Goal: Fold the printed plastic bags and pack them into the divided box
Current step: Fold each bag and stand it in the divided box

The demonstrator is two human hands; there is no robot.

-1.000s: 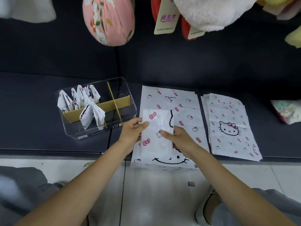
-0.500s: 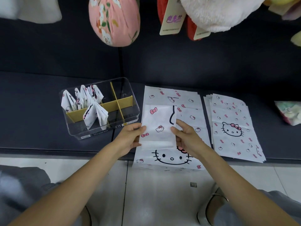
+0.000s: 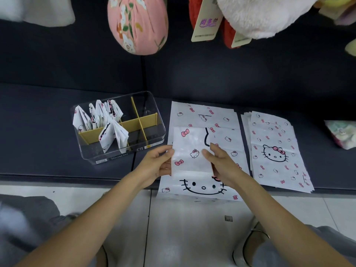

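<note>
A dark blue-grey padded bench (image 3: 48, 132) runs in front of a matching padded back, with pale floor tiles (image 3: 183, 228) below its front edge. On the bench stands a clear plastic storage box with yellow dividers (image 3: 154, 130), the landmark here; a strip on its front wall reads "Storage box". Folded white printed bags (image 3: 100, 116) stand in its left compartments. Just right of the box, a partly folded white plastic bag printed with pink bows and cat faces (image 3: 190, 151) is held up between both hands: the left hand (image 3: 154, 166) pinches its left edge, the right hand (image 3: 223, 162) grips its right edge with the thumb on the front. Under it lies a flat printed bag with a large cat face (image 3: 202, 187). Further right of the box lies a stack of flat printed bags (image 3: 275, 149). Above the box hang a pink floral fabric ball (image 3: 137, 24) and a cream paper tag (image 3: 206, 22) with purple characters too small to read.
</note>
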